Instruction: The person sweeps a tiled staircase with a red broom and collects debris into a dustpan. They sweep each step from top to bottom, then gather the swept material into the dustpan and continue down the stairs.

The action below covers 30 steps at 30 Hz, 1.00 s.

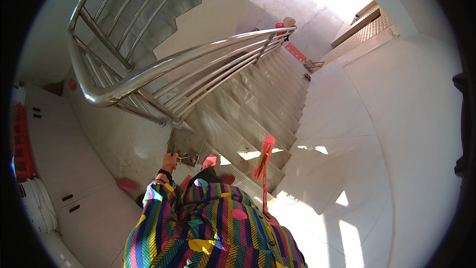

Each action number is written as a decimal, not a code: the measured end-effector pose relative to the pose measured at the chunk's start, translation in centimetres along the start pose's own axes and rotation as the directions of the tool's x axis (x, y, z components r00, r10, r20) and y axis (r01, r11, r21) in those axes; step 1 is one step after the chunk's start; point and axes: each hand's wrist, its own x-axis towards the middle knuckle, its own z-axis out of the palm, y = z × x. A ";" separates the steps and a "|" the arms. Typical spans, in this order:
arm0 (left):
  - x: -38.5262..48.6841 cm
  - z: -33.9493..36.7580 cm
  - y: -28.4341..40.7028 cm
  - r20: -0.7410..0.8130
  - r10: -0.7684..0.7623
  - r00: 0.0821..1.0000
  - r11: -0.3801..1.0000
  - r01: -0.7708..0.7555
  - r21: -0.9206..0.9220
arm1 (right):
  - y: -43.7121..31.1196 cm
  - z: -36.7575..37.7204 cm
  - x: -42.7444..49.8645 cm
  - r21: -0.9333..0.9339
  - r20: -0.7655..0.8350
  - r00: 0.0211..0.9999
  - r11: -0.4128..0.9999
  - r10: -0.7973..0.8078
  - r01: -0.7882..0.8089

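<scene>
My left hand [170, 162] is closed around the handle of what looks like a dustpan [185, 142], which holds dark debris at its near end. My right hand [271, 217], partly hidden by the striped sleeve, grips the red pole of a broom [264, 193]. The broom's pink-red bristled head [264, 156] points up and away from me, over the stairs. Beneath me are the pink slippers [210, 160] on my feet, at the top of a flight of polished stone stairs [238, 115].
A stainless steel handrail [178, 56] runs down the left side of the stairs; a white tiled wall [334, 126] bounds the right. Far below lies a red mat [296, 52]. To my left are a cabinet [70, 156], a loose pink slipper [128, 184] and a red plastic basket [22, 141].
</scene>
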 end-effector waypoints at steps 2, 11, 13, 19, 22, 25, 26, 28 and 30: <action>0.7 0.4 0.0 -0.003 -0.026 1.000 0.999 0.026 0.023 | -0.2 -1.1 1.4 0.119 0.277 0.958 0.987 0.076 -0.113; 3.1 -0.9 0.8 0.065 -0.098 0.993 0.995 0.099 -0.015 | -4.2 0.8 -0.7 0.135 0.181 0.982 0.988 0.046 -0.071; 3.5 -1.0 0.8 0.037 -0.102 0.994 0.994 0.100 0.050 | -5.6 1.6 -3.2 0.218 0.245 0.969 0.975 -0.010 -0.045; 4.4 -1.3 1.3 0.052 -0.003 0.999 0.991 -0.004 0.133 | -10.4 2.9 -7.0 0.332 0.208 0.973 0.943 -0.100 0.026; 3.7 -0.8 2.4 -0.119 0.147 0.982 0.834 -0.058 0.548 | -12.4 2.4 -6.4 0.278 0.172 0.956 0.943 -0.239 0.185; 1.0 2.1 4.9 -0.191 0.629 0.754 0.374 -0.078 0.924 | -14.5 2.2 -4.4 0.312 0.207 0.907 0.903 -0.367 0.294; -0.6 3.0 6.4 -0.125 0.668 0.733 0.362 -0.173 0.916 | -14.9 2.1 -3.4 0.279 0.175 0.907 0.902 -0.384 0.328; -4.0 5.9 10.6 0.186 0.548 0.816 0.725 -0.574 0.381 | -15.9 2.0 -0.9 0.276 0.196 0.893 0.897 -0.405 0.346; -9.4 10.3 14.3 0.476 0.472 0.742 0.660 -0.655 0.368 | -16.8 1.9 2.0 0.249 0.255 0.866 0.895 -0.429 0.370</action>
